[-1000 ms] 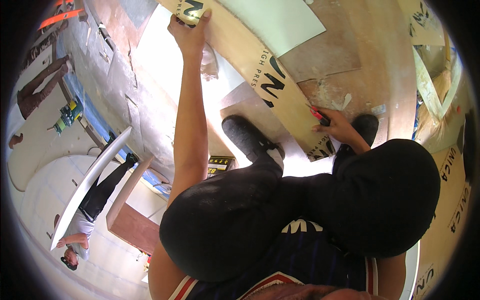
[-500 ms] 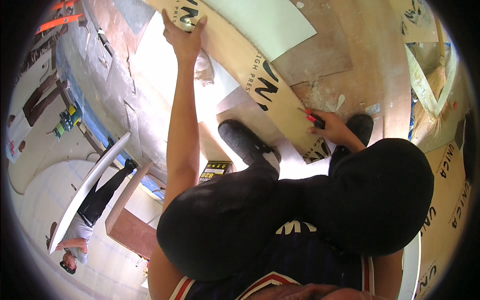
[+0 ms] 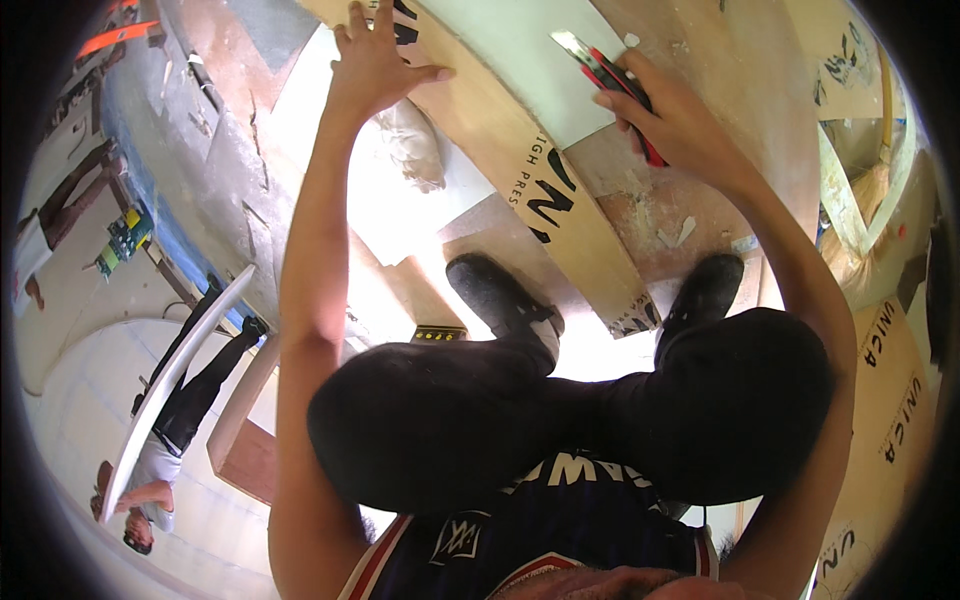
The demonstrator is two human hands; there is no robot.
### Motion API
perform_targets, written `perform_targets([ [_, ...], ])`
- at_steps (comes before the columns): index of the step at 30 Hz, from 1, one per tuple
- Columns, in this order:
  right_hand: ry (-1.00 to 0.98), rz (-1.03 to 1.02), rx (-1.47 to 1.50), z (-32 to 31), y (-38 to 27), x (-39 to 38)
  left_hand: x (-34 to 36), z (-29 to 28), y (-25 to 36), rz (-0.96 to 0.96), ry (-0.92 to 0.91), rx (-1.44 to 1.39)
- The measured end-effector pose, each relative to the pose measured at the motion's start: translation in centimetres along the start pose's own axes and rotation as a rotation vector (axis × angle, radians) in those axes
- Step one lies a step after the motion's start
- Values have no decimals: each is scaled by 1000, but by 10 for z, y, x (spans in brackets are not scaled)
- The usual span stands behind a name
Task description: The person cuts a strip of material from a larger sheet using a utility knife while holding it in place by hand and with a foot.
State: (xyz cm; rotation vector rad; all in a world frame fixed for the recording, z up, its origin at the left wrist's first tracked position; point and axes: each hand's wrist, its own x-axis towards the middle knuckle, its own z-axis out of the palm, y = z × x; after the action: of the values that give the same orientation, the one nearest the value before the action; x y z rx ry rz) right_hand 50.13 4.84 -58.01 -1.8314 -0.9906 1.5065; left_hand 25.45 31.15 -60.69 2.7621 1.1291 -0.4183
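Observation:
A long tan strip of printed board [image 3: 520, 175] lies slantwise over a white sheet [image 3: 530, 60] on the floor, its near end between my shoes. On the strip's far part rests my left hand [image 3: 378, 68], palm down with thumb and fingers apart. My right hand [image 3: 668, 112] is closed round a red and black utility knife [image 3: 622, 92]. The knife is raised to the right of the strip, apart from it, with its metal tip pointing to the far left.
A crumpled pale bag [image 3: 410, 145] lies left of the strip. Several printed boards [image 3: 880, 400] stand on the right near a straw broom [image 3: 868, 205]. At the left, a person [image 3: 160, 475] holds a long white panel [image 3: 170, 390]; a green power tool [image 3: 125, 240] lies beyond.
My right hand has moved with the utility knife from the strip's near end to beside its far part. My left hand has shifted slightly up and flattened on the board.

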Motion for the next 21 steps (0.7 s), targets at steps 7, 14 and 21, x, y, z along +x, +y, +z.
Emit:
perform_targets([
  [7,159,46,123,0,8,-2,47,-26,-49,100,-41,62],
  [14,240,244,442,-10,8,-83,131,29,-123,127,-2,246],
  [21,448,405,487,7,-183,-123,139,13,-81,131,-183,170],
])
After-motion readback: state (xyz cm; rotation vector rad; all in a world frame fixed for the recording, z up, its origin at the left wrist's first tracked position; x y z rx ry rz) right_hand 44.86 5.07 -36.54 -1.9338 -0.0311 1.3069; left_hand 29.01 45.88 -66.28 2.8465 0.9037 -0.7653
